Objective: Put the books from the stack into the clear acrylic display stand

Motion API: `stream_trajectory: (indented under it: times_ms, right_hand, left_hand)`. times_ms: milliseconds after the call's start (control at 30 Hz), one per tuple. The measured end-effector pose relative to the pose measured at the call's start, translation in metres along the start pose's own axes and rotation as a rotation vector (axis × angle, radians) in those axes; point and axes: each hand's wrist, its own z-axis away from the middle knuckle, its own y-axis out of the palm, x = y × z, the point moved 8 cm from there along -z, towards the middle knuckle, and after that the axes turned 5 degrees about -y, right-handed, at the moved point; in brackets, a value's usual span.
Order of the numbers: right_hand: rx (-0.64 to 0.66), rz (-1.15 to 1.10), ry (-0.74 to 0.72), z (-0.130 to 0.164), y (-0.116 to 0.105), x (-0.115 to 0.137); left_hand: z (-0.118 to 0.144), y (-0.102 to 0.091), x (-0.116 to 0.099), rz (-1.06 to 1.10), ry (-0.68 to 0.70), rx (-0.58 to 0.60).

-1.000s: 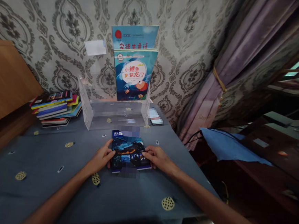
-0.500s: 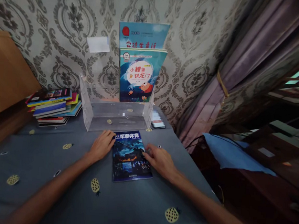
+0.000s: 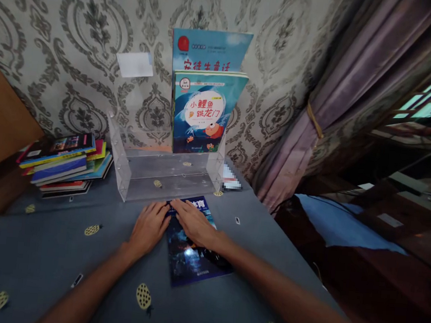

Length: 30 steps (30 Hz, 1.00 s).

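Observation:
A dark blue magazine (image 3: 182,266) with white Chinese lettering along its top lies flat on the cloth-covered table. At its upper left corner rest the fingertips of my left hand (image 3: 150,226), the hand lying flat with nothing held. My right hand (image 3: 194,224) is spread across the upper part of the cover, fingers stretched toward that same corner and hiding part of the title. Just beyond stands a clear plastic book rack (image 3: 161,189). A teal picture book (image 3: 200,115) leans upright in it, in front of a taller blue book (image 3: 213,47).
To the left is a pile of several books (image 3: 64,162) near a wooden panel (image 3: 6,120). A pixelated flat item (image 3: 232,177) lies right of the rack. Patterned wallpaper backs the table, and a tied purple curtain (image 3: 295,138) hangs at the right, near a blue cloth (image 3: 330,220).
My right hand has moved left from the magazine's right edge onto its upper cover. My left hand remains at the upper left corner. The view has shifted slightly.

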Motion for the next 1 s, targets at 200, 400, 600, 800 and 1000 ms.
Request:
stream_trajectory:
  times_ms: [200,400,600,800,1000]
  right_hand:
    - [-0.05,0.034,0.142,0.028,-0.023,-0.042]
    - [-0.084,-0.087,0.153,0.043,-0.031,-0.066]
    - [-0.084,-0.107,0.149,0.043,-0.028,-0.065]
    - [-0.067,-0.045,0.176,0.042,-0.025,-0.059]
    - [-0.099,-0.114,0.183,0.041,-0.024,-0.062]
  left_hand:
    - [-0.001,-0.001,0.002,0.011,-0.011,0.022]
    - [0.001,0.0,0.002,0.004,-0.007,0.014]
    - [0.003,0.0,0.006,0.037,0.027,0.017]
    - [0.028,-0.013,-0.013,0.085,0.153,0.031]
    - [0.071,-0.041,-0.054,0.083,0.297,-0.011]
